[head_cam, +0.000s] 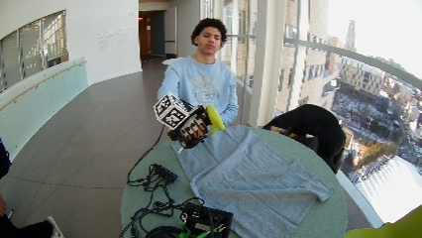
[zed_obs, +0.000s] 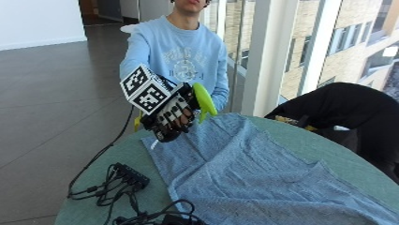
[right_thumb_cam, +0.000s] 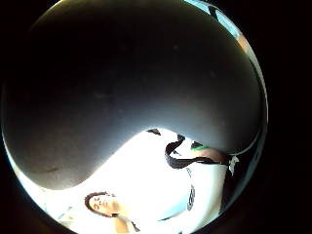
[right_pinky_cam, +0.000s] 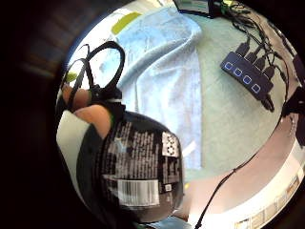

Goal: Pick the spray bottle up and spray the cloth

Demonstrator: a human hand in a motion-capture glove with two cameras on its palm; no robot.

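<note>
Gloved right hand [zed_obs: 169,111] wrapped around black spray bottle with yellow-green trigger head [zed_obs: 203,98], raised off table. Wrinkled light-blue cloth [zed_obs: 262,178] spread on round green table [zed_obs: 93,197] below hand.

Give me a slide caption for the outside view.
A gloved right hand holds a spray bottle above a blue cloth spread on a green round table.

An upper-floor office building lobby: tall glass windows [head_cam: 369,74] overlooking city buildings, grey polished floor [head_cam: 85,148], round green worktop [head_cam: 330,213].
</note>
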